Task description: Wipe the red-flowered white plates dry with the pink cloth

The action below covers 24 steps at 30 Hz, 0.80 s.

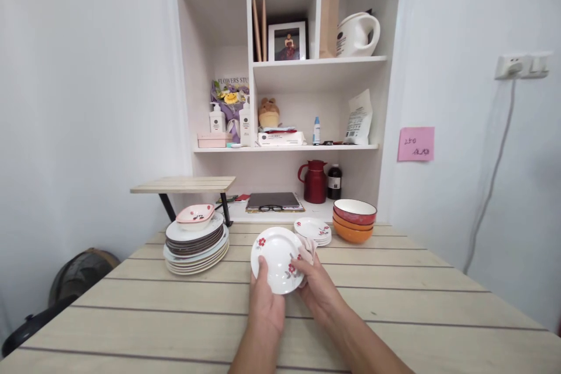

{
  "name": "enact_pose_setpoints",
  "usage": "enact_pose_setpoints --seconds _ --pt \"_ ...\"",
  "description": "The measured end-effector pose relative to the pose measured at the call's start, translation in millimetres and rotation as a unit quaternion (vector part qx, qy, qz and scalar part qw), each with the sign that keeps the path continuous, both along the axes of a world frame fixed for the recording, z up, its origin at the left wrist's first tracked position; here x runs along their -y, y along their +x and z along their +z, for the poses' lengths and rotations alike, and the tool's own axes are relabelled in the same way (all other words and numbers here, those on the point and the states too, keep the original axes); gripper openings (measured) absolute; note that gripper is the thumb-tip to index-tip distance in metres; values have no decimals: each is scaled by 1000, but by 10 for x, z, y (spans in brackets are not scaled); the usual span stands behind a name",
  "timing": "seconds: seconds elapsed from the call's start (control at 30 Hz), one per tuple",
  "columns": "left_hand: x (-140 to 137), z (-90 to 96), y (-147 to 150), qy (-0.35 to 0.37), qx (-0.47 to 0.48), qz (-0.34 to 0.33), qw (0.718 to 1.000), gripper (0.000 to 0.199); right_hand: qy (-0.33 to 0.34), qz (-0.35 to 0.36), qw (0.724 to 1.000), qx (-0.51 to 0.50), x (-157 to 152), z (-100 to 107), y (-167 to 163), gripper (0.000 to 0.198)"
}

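Note:
A small white plate [277, 257] with red flowers and grey leaves is held up over the table, its face tilted toward me. My left hand [265, 298] grips the plate's lower left rim, thumb on top and the other fingers hidden beneath. At the right rim, my right hand [319, 287] pinches a pale pink cloth [307, 248] against the plate, with its thumb over the flowers. Just behind stands a short stack of similar small flowered plates [312, 229].
Left on the slatted table [184, 315] is a tall plate stack [197, 248] topped by a pink-rimmed dish [195, 216], beside a small raised shelf [184, 185]. Nested red and orange bowls [354, 221] stand right. Behind are a red jug [314, 182], dark bottle [334, 182] and laptop [272, 201].

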<state>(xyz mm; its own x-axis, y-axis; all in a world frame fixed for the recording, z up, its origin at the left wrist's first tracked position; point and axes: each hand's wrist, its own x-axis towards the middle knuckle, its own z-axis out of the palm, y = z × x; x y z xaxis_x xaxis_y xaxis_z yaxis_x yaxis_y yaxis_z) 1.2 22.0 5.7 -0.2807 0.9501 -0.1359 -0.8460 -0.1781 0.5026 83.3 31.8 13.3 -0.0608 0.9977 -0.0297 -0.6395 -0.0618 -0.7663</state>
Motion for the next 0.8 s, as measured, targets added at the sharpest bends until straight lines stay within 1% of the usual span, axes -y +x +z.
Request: enact_pose_setpoints --seconds 0.1,0.17,0.23,0.3,0.37,0.43,0.53,0.63,0.73,0.8 --pt "13 -12 31 6 -12 -16 1000 45 -9 -35 999 -3 -37 -31 5 75" --pt "32 5 33 21 -24 -52 998 48 -8 -28 999 21 -80 -7 118 74" --pt "58 40 4 43 -48 -102 993 57 -4 9 998 62 -122 46 294 72" --pt "81 69 -49 55 -86 -141 985 72 -1 60 993 98 -144 110 473 68" --pt "93 71 -104 38 -128 -162 978 86 4 120 984 131 -136 164 592 64" --pt "92 46 -141 22 -155 -200 967 91 11 162 975 153 -107 190 626 61" --pt "85 1 -154 14 -172 -254 952 84 35 179 971 154 -67 188 580 62" --pt "96 6 -137 20 -156 -271 950 74 46 157 980 113 -61 184 549 64" --pt "111 50 -124 40 -107 -258 959 71 28 112 992 52 -69 213 559 50" --pt "107 72 -130 54 -74 -217 972 68 23 110 993 29 -67 237 549 44"
